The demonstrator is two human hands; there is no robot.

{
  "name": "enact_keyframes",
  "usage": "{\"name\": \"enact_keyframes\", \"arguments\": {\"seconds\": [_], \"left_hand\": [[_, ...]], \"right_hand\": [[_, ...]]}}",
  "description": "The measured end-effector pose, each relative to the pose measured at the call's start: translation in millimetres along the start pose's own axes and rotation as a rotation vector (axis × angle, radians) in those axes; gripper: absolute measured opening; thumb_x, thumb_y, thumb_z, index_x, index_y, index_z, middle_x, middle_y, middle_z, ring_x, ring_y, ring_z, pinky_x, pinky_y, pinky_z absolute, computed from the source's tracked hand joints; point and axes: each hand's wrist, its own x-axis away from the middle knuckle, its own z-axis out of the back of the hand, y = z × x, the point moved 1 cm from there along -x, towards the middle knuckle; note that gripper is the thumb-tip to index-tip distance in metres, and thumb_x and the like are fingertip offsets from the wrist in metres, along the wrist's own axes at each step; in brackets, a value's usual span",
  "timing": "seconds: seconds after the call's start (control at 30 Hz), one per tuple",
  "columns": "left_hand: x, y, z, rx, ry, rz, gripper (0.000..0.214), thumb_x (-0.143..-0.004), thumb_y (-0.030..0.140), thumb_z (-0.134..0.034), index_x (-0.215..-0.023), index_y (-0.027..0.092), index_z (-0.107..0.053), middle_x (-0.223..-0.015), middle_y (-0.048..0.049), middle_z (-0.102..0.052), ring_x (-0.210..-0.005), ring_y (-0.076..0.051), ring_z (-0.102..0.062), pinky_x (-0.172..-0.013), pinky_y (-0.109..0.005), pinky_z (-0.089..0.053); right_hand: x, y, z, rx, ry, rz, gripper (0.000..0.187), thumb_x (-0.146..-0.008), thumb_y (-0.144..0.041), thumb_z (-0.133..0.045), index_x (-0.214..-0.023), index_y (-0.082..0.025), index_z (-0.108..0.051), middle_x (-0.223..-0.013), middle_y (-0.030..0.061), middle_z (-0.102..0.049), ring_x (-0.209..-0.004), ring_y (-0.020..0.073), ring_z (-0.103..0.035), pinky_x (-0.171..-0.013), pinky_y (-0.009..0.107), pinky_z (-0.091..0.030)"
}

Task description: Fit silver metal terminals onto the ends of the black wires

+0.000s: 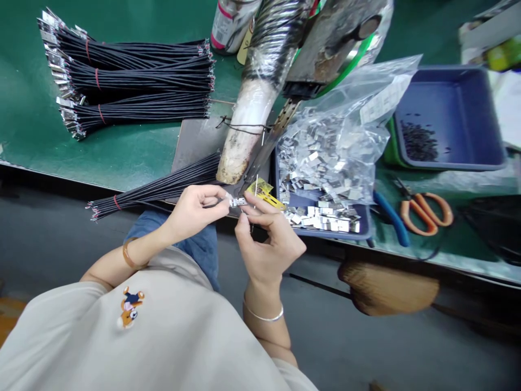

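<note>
My left hand [195,210] pinches a black cable end with a small metal connector [237,202] at its tip. My right hand [266,239] meets it from the right, fingers pinched on the same connector, with yellow tweezers [266,194] just above the fingers. Both hands hover at the near edge of the green table [122,152], under the tip of a plastic-wrapped machine nozzle [244,141]. A bundle of black cables [163,187] runs left from my left hand.
Bundles of finished black cables [130,76] lie at the back left. A blue tray [362,225] holds a plastic bag of small metal shells [329,157]. Orange-handled scissors [427,209] and blue-handled pliers [393,217] lie to the right, before another blue tray [448,119].
</note>
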Motion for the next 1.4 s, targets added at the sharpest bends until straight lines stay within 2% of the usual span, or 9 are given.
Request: {"name": "enact_keyframes", "arguments": {"seconds": [0.33, 0.83, 1.07, 1.13, 1.17, 1.23, 1.3, 1.33, 1.4], "left_hand": [[-4, -4, -4.2, 0.097, 0.042, -0.038, 0.021, -0.074, 0.032, -0.061, -0.074, 0.011, -0.065, -0.058, 0.0034, -0.047, -0.053, -0.005, -0.037, -0.053, -0.021, -0.027], [-3, -6, -1.4, -0.001, 0.067, -0.087, 0.021, -0.076, 0.033, -0.059, -0.073, 0.012, -0.064, -0.060, 0.0029, -0.048, -0.053, -0.006, -0.036, -0.052, -0.020, -0.027], [3, -8, -0.6, -0.183, 0.037, -0.095, 0.022, -0.078, 0.031, -0.057, -0.073, 0.012, -0.067, -0.056, 0.0042, -0.042, -0.054, -0.007, -0.031, -0.053, -0.021, -0.024], [6, -6, -1.9, -0.224, -0.002, -0.107, 0.022, -0.078, 0.029, -0.056, -0.073, 0.012, -0.068, -0.054, 0.0059, -0.036, -0.053, -0.006, -0.027, -0.052, -0.022, -0.021], [8, -5, -2.3, -0.251, -0.038, -0.118, 0.021, -0.078, 0.027, -0.056, -0.072, 0.012, -0.069, -0.054, 0.0065, -0.033, -0.053, -0.006, -0.025, -0.052, -0.022, -0.020], [12, -3, -2.2, -0.326, -0.142, -0.152, 0.018, -0.077, 0.022, -0.057, -0.070, 0.011, -0.070, -0.053, 0.0073, -0.031, -0.053, -0.006, -0.023, -0.052, -0.021, -0.020], [17, -3, -0.4, -0.419, -0.275, -0.186, 0.016, -0.076, 0.017, -0.058, -0.071, 0.012, -0.072, -0.050, 0.0080, -0.033, -0.051, -0.006, -0.024, -0.052, -0.021, -0.022], [20, -5, 1.1, -0.460, -0.333, -0.190, 0.015, -0.076, 0.015, -0.059, -0.072, 0.013, -0.074, -0.048, 0.0081, -0.036, -0.050, -0.006, -0.026, -0.052, -0.020, -0.023], [25, -11, 4.8, -0.494, -0.389, -0.181, 0.015, -0.079, 0.016, -0.062, -0.074, 0.013, -0.076, -0.049, 0.0057, -0.049, -0.049, -0.006, -0.036, -0.054, -0.019, -0.030]], "right_hand": [[-8, -2, 0, 0.011, 0.010, 0.043, 0.013, -0.085, -0.011, -0.066, -0.081, -0.021, -0.059, -0.111, 0.0075, -0.077, -0.087, 0.0184, -0.078, -0.080, 0.031, -0.066], [-9, -2, 0, 0.006, -0.043, 0.093, 0.014, -0.086, -0.011, -0.063, -0.080, -0.022, -0.056, -0.115, 0.0091, -0.076, -0.095, 0.0200, -0.077, -0.082, 0.034, -0.067], [-2, 3, 9, 0.022, -0.073, 0.027, 0.009, -0.089, -0.017, -0.064, -0.082, -0.021, -0.059, -0.104, 0.0072, -0.078, -0.079, 0.0173, -0.077, -0.070, 0.028, -0.065], [-2, 2, 15, 0.023, -0.007, -0.029, 0.005, -0.091, -0.021, -0.063, -0.086, -0.021, -0.062, -0.087, 0.0029, -0.077, -0.060, 0.0144, -0.072, -0.051, 0.024, -0.058], [-4, 1, 19, 0.049, 0.100, -0.030, 0.008, -0.091, -0.024, -0.063, -0.084, -0.022, -0.062, -0.074, -0.0001, -0.073, -0.049, 0.0130, -0.066, -0.041, 0.024, -0.051], [-9, -5, 27, 0.131, 0.466, 0.057, 0.019, -0.090, -0.035, -0.064, -0.074, -0.024, -0.060, -0.054, -0.0042, -0.055, -0.034, 0.0117, -0.047, -0.031, 0.028, -0.037], [-14, -11, 36, 0.206, 0.796, 0.173, 0.023, -0.086, -0.046, -0.067, -0.073, -0.028, -0.059, -0.056, -0.0034, -0.047, -0.033, 0.0112, -0.034, -0.030, 0.033, -0.029], [-16, -12, 40, 0.222, 0.846, 0.186, 0.021, -0.084, -0.049, -0.068, -0.078, -0.030, -0.061, -0.063, -0.0019, -0.050, -0.034, 0.0110, -0.033, -0.031, 0.035, -0.028], [-19, -10, 49, 0.211, 0.698, 0.088, 0.019, -0.083, -0.050, -0.067, -0.091, -0.033, -0.063, -0.072, 0.0001, -0.056, -0.036, 0.0119, -0.040, -0.033, 0.036, -0.031]]}}
